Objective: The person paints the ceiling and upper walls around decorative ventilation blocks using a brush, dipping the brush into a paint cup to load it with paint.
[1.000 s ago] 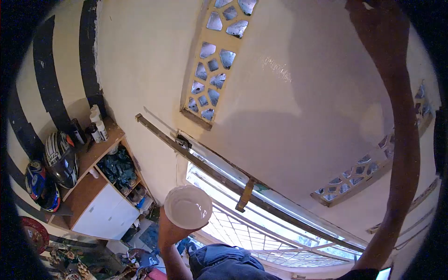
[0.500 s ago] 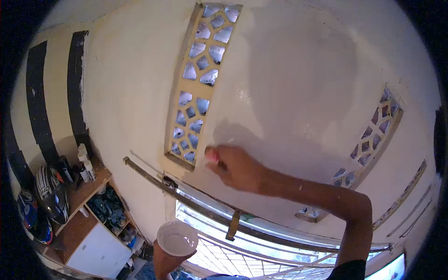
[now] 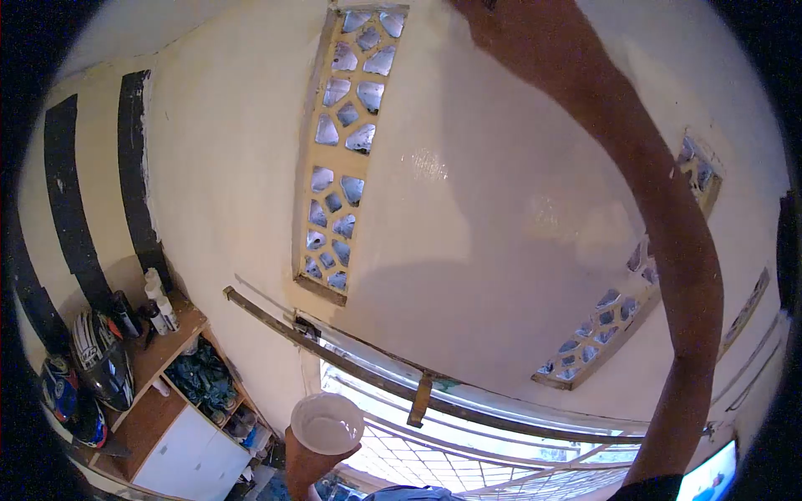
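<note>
My left hand [image 3: 313, 463], low in the view, is wrapped around a white plastic tub [image 3: 327, 424] with white liquid like paint inside. High up at the top edge, my right hand [image 3: 505, 29] is raised against the wall [image 3: 518, 200], its fingers mostly cut off by the frame. A small dark bit of something shows at those fingers, too little to name. Wet, shiny patches glisten on the wall beside a patterned vent block [image 3: 338, 154].
A curtain rail [image 3: 351, 367] crosses above a barred window [image 3: 468, 459]. At the left, a wooden shelf unit [image 3: 163, 376] carries helmets [image 3: 102, 359] and bottles [image 3: 159, 305]. A second vent [image 3: 585, 342] lies behind my right arm. A lit screen [image 3: 710, 476] shows at lower right.
My right hand has swept up from beside the vent's lower end to the top edge. Earlier its fingers were closed around something reddish. The tub shifted slightly right as the view moved.
</note>
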